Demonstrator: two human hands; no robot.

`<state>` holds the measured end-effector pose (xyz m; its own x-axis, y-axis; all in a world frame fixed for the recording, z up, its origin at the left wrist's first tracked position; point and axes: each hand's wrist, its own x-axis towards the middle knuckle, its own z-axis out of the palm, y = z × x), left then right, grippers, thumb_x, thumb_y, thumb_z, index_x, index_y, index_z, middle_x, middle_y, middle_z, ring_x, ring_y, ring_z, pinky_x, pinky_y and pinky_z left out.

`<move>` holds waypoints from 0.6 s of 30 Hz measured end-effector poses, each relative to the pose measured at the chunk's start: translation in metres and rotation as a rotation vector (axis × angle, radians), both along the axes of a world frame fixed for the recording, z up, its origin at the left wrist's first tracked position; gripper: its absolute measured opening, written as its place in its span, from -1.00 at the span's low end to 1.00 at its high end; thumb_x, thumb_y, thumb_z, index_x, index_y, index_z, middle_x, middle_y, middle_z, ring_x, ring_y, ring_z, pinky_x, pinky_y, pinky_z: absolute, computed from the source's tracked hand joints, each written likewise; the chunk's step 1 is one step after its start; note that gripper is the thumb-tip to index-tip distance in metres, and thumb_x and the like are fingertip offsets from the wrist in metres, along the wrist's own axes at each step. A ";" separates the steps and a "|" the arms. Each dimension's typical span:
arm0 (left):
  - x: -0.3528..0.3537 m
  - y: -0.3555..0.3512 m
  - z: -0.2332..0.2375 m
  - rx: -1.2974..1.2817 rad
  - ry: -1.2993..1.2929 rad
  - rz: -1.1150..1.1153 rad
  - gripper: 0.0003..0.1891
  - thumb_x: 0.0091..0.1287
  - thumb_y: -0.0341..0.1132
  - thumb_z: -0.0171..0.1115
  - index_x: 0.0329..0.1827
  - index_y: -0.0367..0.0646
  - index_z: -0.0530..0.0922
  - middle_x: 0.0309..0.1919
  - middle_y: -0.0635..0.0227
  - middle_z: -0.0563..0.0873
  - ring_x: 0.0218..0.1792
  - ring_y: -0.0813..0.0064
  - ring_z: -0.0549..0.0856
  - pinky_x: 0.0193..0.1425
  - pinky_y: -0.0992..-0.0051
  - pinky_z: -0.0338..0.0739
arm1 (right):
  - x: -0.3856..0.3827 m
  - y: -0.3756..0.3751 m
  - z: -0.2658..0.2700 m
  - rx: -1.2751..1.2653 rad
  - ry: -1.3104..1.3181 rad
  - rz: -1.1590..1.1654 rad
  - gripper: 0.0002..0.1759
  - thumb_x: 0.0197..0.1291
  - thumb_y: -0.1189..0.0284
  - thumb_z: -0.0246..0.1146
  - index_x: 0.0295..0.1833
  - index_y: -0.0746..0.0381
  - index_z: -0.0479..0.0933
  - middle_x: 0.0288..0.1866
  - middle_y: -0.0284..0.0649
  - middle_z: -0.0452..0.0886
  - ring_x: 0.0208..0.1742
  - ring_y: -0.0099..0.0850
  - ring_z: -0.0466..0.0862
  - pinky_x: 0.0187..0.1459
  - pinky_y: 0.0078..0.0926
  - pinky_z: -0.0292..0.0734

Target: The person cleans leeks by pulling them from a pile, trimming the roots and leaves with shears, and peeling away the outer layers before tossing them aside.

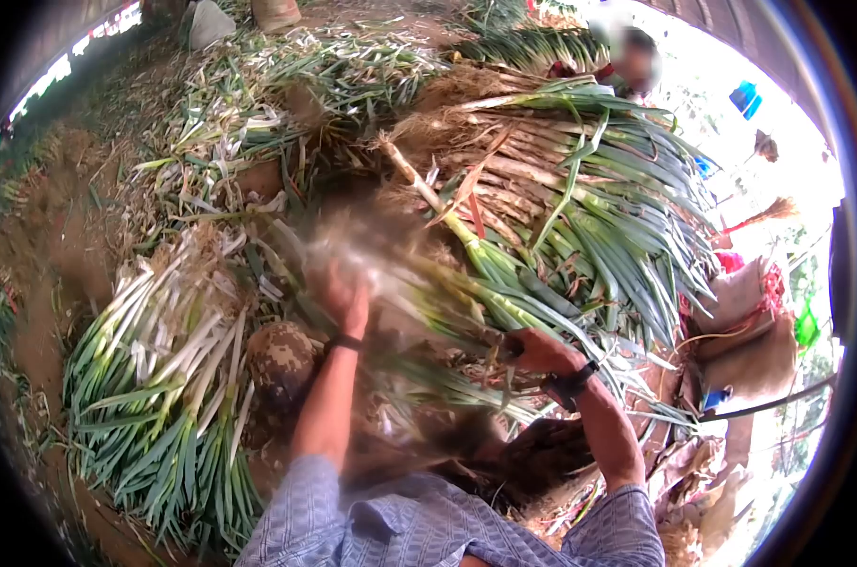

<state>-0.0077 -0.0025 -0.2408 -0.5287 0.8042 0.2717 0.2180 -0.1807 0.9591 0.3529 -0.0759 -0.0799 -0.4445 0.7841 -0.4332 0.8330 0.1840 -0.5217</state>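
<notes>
Leafy stalks with white stems, like leeks or large green onions, lie in a big pile [580, 208] at the centre right. My right hand [542, 352], with a dark watch on the wrist, is closed round the green part of some stalks [447, 283] in front of me. Motion smears my left hand [342, 295] at the pale stem end of these stalks; its fingers and what they hold cannot be made out. Beside my left forearm, a second pile [178, 378] lies on the ground, stems up and green leaves toward me.
Loose peeled leaves [230, 123] litter the ground at the upper left. Another person [636, 61] is at the far upper right, behind the big pile. Sacks [750, 331] lie at the right. A pale sack [209, 24] stands at the top left.
</notes>
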 end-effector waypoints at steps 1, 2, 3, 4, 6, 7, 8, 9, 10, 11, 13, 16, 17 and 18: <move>0.000 0.001 -0.007 -0.033 -0.121 -0.140 -0.55 0.26 -0.22 0.38 0.09 -0.32 0.50 0.02 0.09 0.60 -0.04 0.25 0.63 0.07 0.17 0.57 | 0.002 0.000 -0.002 0.032 0.010 -0.042 -0.67 0.09 0.33 0.39 -0.07 0.29 0.64 -0.32 -0.04 0.69 -0.32 -0.29 0.62 -0.19 -0.26 0.51; 0.004 0.004 -0.016 -0.079 -0.138 -0.162 -0.62 0.25 -0.23 0.38 0.01 -0.29 0.52 -0.06 0.16 0.63 -0.11 0.30 0.63 0.01 0.24 0.56 | 0.003 0.001 -0.003 0.065 0.021 -0.081 -0.67 0.08 0.34 0.40 -0.07 0.29 0.64 -0.32 -0.03 0.70 -0.32 -0.28 0.63 -0.20 -0.27 0.52; 0.009 0.006 -0.024 -0.126 -0.153 -0.184 -0.68 0.24 -0.24 0.38 -0.07 -0.25 0.54 -0.15 0.22 0.65 -0.19 0.36 0.64 -0.05 0.31 0.55 | 0.004 0.003 -0.003 0.103 0.033 -0.120 -0.67 0.07 0.35 0.40 -0.08 0.30 0.65 -0.32 -0.02 0.70 -0.32 -0.27 0.65 -0.20 -0.27 0.52; 0.014 0.005 -0.022 -0.173 -0.168 -0.205 -0.73 0.22 -0.25 0.39 -0.16 -0.22 0.57 -0.24 0.29 0.68 -0.26 0.42 0.64 -0.11 0.38 0.55 | 0.005 0.005 -0.004 0.155 0.018 -0.120 -0.68 0.08 0.34 0.39 -0.10 0.31 0.65 -0.34 -0.01 0.69 -0.32 -0.23 0.66 -0.21 -0.24 0.52; 0.013 0.010 -0.015 -0.269 -0.225 -0.162 -0.73 0.20 -0.26 0.39 -0.16 -0.22 0.59 -0.27 0.28 0.69 -0.25 0.40 0.67 -0.15 0.36 0.56 | 0.007 0.007 -0.006 0.160 0.014 -0.111 -0.67 0.09 0.31 0.38 -0.11 0.30 0.65 -0.33 0.01 0.69 -0.31 -0.17 0.67 -0.21 -0.20 0.52; 0.011 0.017 -0.028 -0.257 -0.220 -0.125 -0.73 0.19 -0.27 0.39 -0.15 -0.23 0.59 -0.27 0.27 0.70 -0.25 0.38 0.68 -0.20 0.34 0.58 | 0.007 0.006 -0.006 0.155 0.011 -0.108 -0.67 0.10 0.29 0.37 -0.11 0.30 0.65 -0.33 0.02 0.69 -0.30 -0.14 0.67 -0.21 -0.18 0.52; 0.010 0.020 -0.036 -0.249 -0.216 -0.092 -0.72 0.18 -0.28 0.40 -0.14 -0.24 0.59 -0.27 0.26 0.70 -0.26 0.37 0.70 -0.26 0.33 0.59 | 0.005 0.004 -0.007 0.182 -0.047 -0.056 -0.65 0.12 0.24 0.35 -0.10 0.28 0.65 -0.30 0.05 0.69 -0.26 -0.03 0.68 -0.19 -0.12 0.52; 0.008 0.023 -0.043 -0.293 -0.225 -0.069 -0.73 0.18 -0.28 0.39 -0.15 -0.25 0.60 -0.29 0.27 0.70 -0.31 0.36 0.70 -0.35 0.32 0.58 | 0.007 0.004 -0.013 0.207 -0.025 -0.027 -0.65 0.13 0.23 0.35 -0.09 0.27 0.65 -0.30 0.05 0.69 -0.25 -0.02 0.68 -0.19 -0.11 0.52; 0.007 0.027 -0.046 -0.333 -0.236 -0.046 -0.74 0.19 -0.29 0.38 -0.15 -0.25 0.60 -0.32 0.27 0.70 -0.37 0.35 0.71 -0.44 0.32 0.57 | 0.009 0.006 -0.019 0.236 -0.006 0.002 -0.64 0.13 0.22 0.35 -0.08 0.26 0.65 -0.29 0.05 0.69 -0.24 0.00 0.68 -0.19 -0.10 0.52; 0.002 0.035 -0.060 -0.372 -0.249 -0.024 -0.74 0.19 -0.30 0.38 -0.16 -0.26 0.61 -0.34 0.27 0.70 -0.42 0.33 0.72 -0.53 0.32 0.57 | 0.008 0.007 -0.020 0.266 0.012 0.032 -0.64 0.13 0.20 0.35 -0.08 0.25 0.65 -0.29 0.06 0.70 -0.22 0.01 0.69 -0.18 -0.08 0.52; -0.010 0.052 -0.097 -0.398 -0.312 -0.068 -0.78 0.20 -0.27 0.39 -0.22 -0.20 0.60 -0.49 0.30 0.66 -0.62 0.34 0.67 -0.75 0.31 0.44 | 0.004 0.008 -0.010 0.240 0.008 0.035 -0.63 0.14 0.21 0.34 -0.04 0.23 0.65 -0.27 0.06 0.70 -0.22 0.02 0.69 -0.16 -0.07 0.53; -0.012 0.057 -0.108 -0.364 -0.448 -0.081 -0.79 0.22 -0.23 0.42 -0.23 -0.13 0.59 -0.47 0.37 0.66 -0.59 0.40 0.65 -0.72 0.34 0.45 | 0.003 0.010 -0.009 0.236 -0.012 0.031 -0.60 0.15 0.22 0.34 0.03 0.22 0.66 -0.25 0.07 0.71 -0.21 0.02 0.70 -0.14 -0.07 0.54; -0.012 0.056 -0.103 -0.347 -0.508 -0.103 -0.78 0.22 -0.22 0.43 -0.23 -0.11 0.59 -0.45 0.39 0.66 -0.56 0.43 0.66 -0.70 0.35 0.45 | 0.003 0.010 -0.012 0.236 -0.020 0.028 -0.59 0.16 0.22 0.34 0.05 0.22 0.65 -0.24 0.07 0.71 -0.21 0.02 0.70 -0.13 -0.07 0.54; -0.012 0.050 -0.099 -0.252 -0.571 -0.200 -0.77 0.22 -0.21 0.43 -0.20 -0.10 0.60 -0.41 0.40 0.67 -0.50 0.44 0.67 -0.67 0.36 0.47 | 0.003 0.010 -0.014 0.230 -0.009 0.035 -0.59 0.15 0.24 0.35 0.06 0.23 0.65 -0.24 0.08 0.71 -0.21 0.02 0.70 -0.14 -0.08 0.55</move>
<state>-0.0202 0.0479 -0.3399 -0.3675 0.9043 -0.2173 -0.3525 0.0808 0.9323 0.3563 -0.0661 -0.0936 -0.4706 0.8465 -0.2489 0.8281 0.3264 -0.4557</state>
